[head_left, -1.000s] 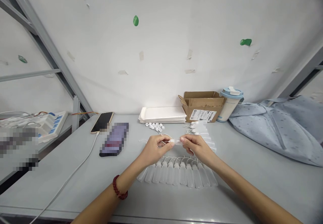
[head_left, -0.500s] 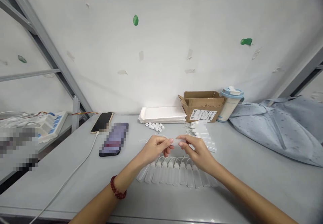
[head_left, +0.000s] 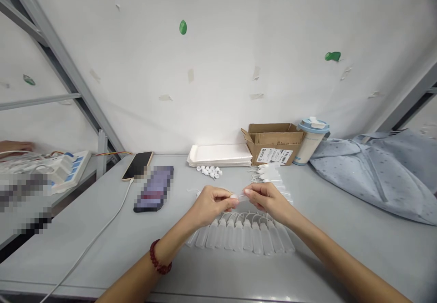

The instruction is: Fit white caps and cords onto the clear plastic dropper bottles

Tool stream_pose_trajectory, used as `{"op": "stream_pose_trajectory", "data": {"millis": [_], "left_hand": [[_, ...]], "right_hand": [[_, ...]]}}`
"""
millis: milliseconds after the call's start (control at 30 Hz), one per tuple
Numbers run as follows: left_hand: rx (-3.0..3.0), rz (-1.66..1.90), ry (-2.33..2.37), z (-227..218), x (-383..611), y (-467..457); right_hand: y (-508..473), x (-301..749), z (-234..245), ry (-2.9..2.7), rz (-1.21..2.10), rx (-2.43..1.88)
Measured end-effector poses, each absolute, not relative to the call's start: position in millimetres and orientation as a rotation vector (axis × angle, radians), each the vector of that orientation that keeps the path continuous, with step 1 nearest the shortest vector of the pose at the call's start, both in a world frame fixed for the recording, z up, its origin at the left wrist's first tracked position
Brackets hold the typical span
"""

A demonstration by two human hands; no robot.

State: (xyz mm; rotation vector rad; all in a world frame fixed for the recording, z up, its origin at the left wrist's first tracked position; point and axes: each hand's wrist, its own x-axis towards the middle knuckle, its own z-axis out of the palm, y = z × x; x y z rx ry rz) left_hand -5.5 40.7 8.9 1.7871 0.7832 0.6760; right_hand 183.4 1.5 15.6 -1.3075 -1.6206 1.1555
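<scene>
Between my two hands, above the grey table, is a small translucent plastic bottle (head_left: 242, 198) with a white end. My left hand (head_left: 212, 206) pinches that white end, a cap as far as I can see. On the other side, my right hand (head_left: 269, 199) grips the clear body between thumb and fingers, covering most of it. Just below lies a row of similar bottles (head_left: 238, 238) with white tops and thin white loops. Further back, more bottles (head_left: 278, 181) lie stacked near my right hand. A small heap of white caps (head_left: 210, 172) sits behind my left hand.
White padded envelopes (head_left: 220, 154), an open cardboard box (head_left: 273, 144) and a blue-lidded cup (head_left: 309, 146) stand along the wall. Blue cloth (head_left: 368, 175) covers the right side. Two phones (head_left: 138, 165) and a charging cable (head_left: 99, 232) lie left, near another person's hand (head_left: 15, 147).
My left hand has turned, fingers now closed round the white end. My right hand has shifted slightly right along the bottle. Another person's hand has appeared at far left.
</scene>
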Motion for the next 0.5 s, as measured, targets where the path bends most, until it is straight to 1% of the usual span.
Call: {"op": "stream_pose_trajectory", "data": {"millis": [300, 367, 500], "left_hand": [[1.790, 0.657, 0.786, 4.6, -5.9, 40.4], [1.764, 0.666, 0.795, 3.8, -5.0, 41.4], [1.727, 0.709, 0.834, 4.5, -4.7, 47.8]], "right_hand": [[4.0, 177.2, 14.1, -1.484, 1.230, -1.294], [3.1, 175.1, 16.0, -1.497, 1.172, -1.326], [1.3, 173.8, 17.1, -1.623, 0.912, -1.384]]}}
